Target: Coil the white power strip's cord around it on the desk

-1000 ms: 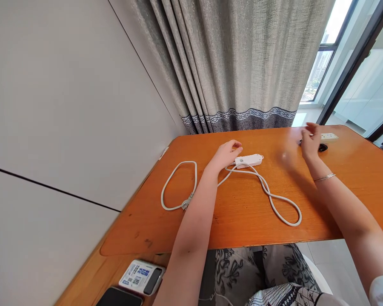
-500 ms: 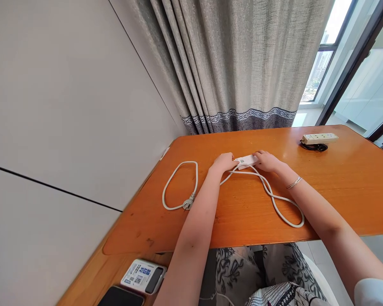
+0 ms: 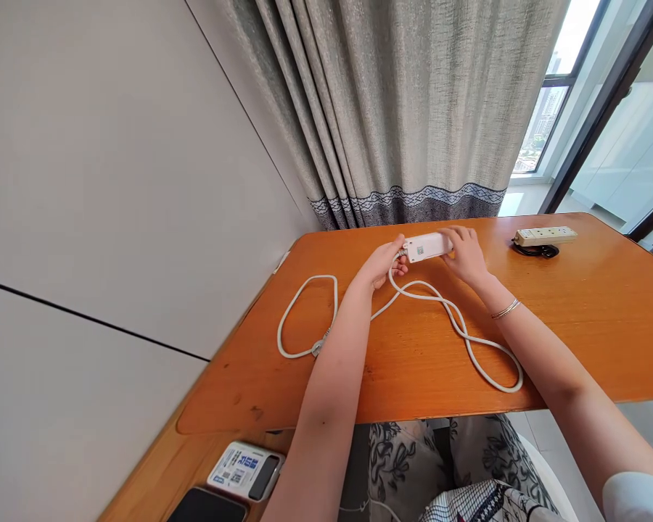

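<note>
A white power strip (image 3: 427,247) is held just over the wooden table, its labelled flat side facing me. My left hand (image 3: 384,262) grips its left end, where the cord comes out. At the right end, my right hand (image 3: 464,254) has its fingers and thumb closed on the strip. The white cord (image 3: 471,351) crosses over itself in loops on the table below my hands. Further left, another loop of it ends in a round plug (image 3: 318,348), partly hidden behind my left forearm.
At the back right of the wooden table (image 3: 577,319) lies a second, cream power strip (image 3: 545,235) with a coiled black cord (image 3: 536,250). A white device with a label (image 3: 244,467) and a dark phone-like slab (image 3: 210,505) lie lower left. A curtain (image 3: 413,109) hangs behind.
Both hands have raised the white power strip off the table and tilted it, so its labelled side shows more. The cord near its left end has lifted with it.
</note>
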`<state>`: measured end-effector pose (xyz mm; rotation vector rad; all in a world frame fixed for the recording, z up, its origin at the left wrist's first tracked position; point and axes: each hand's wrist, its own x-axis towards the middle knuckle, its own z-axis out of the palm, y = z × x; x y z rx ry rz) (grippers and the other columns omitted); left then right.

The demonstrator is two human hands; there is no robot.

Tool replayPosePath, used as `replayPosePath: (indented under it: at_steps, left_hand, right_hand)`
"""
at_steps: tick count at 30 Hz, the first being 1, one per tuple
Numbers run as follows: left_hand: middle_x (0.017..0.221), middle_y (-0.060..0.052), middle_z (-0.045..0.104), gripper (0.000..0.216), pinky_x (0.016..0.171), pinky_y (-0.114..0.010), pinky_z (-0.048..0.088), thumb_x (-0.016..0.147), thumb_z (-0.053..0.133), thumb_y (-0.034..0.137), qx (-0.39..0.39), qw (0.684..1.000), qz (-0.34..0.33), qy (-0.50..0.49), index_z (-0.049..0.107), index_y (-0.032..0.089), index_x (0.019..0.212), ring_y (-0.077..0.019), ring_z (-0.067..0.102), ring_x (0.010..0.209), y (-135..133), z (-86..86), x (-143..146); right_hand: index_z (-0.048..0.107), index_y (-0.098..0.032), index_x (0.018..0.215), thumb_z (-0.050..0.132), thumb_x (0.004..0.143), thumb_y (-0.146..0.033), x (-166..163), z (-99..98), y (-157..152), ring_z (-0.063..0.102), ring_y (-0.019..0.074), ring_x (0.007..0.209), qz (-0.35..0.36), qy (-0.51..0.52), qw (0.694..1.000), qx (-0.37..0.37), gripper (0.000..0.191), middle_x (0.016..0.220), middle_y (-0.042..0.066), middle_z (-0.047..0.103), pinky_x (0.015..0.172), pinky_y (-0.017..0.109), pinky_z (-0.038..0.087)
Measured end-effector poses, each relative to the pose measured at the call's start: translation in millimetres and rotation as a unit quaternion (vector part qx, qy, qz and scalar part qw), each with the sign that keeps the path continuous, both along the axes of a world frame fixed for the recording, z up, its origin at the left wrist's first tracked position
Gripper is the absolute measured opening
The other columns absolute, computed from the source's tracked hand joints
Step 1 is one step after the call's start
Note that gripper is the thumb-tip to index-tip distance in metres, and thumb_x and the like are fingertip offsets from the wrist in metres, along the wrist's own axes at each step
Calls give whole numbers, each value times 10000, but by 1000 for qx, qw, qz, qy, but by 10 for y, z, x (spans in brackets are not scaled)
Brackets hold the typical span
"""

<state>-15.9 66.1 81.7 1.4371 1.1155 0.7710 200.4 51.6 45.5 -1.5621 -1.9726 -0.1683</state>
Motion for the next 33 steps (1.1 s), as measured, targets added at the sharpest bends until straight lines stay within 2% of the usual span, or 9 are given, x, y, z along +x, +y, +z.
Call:
replayPosePath:
  at_steps: [3,6,13,18,22,25,28,30,33]
  left_hand:
    - [638,6,584,443,452,-197,391,1000,362,586,-82,984,-41,-153,548,186,952,-80,521,429,-105,147,15]
    - [682,-13,671,304,490,-218,438,980,496,494,-70,980,-49,-177,538,196,1019,-110,588,461,-212,220,40]
    - [536,-5,564,420,616,-222,496,1049,379,339,-86,955,-98,-267,533,168,697,-114,621,560,-513,408,183]
    - [458,104,218,377,413,-147,274,1074,331,305,-114,914,-73,-383,548,180,792,-39,213,325,-668,578,215]
    - [464,106,171,423,373,-135,188,1083,280,348,-115,909,-58,-396,523,184,778,-36,116,326,-669,626,158]
    - [453,99,186,482,361,-141,191,1088,204,362,-106,898,-35,-425,518,186,767,-44,114,323,-667,665,113]
    - [453,93,202,509,354,-152,189,1088,200,384,-80,878,13,-472,526,185,752,-47,136,320,-667,717,52]
    - [455,92,213,504,351,-154,187,1091,216,362,-60,856,49,-512,538,177,749,-44,160,319,-647,747,-22]
    - [453,97,217,506,346,-154,186,1096,209,303,-45,814,101,-570,544,159,745,-36,198,312,-577,779,-194]
  right_hand:
    - [547,-200,1363,556,860,-191,14,111,-57,442,328,1307,-16,69,993,90,503,1409,147,539,1128,487,356]
    - [535,-199,1324,581,829,-199,40,139,-71,462,317,1304,-37,118,984,129,497,1381,151,544,1127,476,367]
    - [510,-169,1274,645,815,-275,61,71,16,517,315,1233,-49,165,978,116,490,1292,164,575,1071,459,423]
    - [505,-185,1291,695,802,-345,-125,5,-11,547,303,1185,42,161,986,7,548,1271,155,579,1047,461,452]
    - [499,-204,1270,666,834,-413,-344,-3,-123,565,274,1154,65,249,966,4,512,1339,167,526,991,445,496]
    - [532,-224,1162,513,931,-551,-502,44,-265,609,228,1059,142,393,906,-73,400,1181,118,618,909,396,532]
    - [576,-207,1095,383,943,-715,-604,118,-422,652,181,830,339,448,759,-329,565,851,42,650,815,354,548]
    - [601,-180,1086,546,875,-724,-605,177,-488,597,133,640,435,401,665,-456,586,679,-27,568,700,300,531]
    - [624,-154,1057,763,787,-579,-473,282,-486,422,61,497,463,342,651,-494,522,599,-96,439,534,216,417]
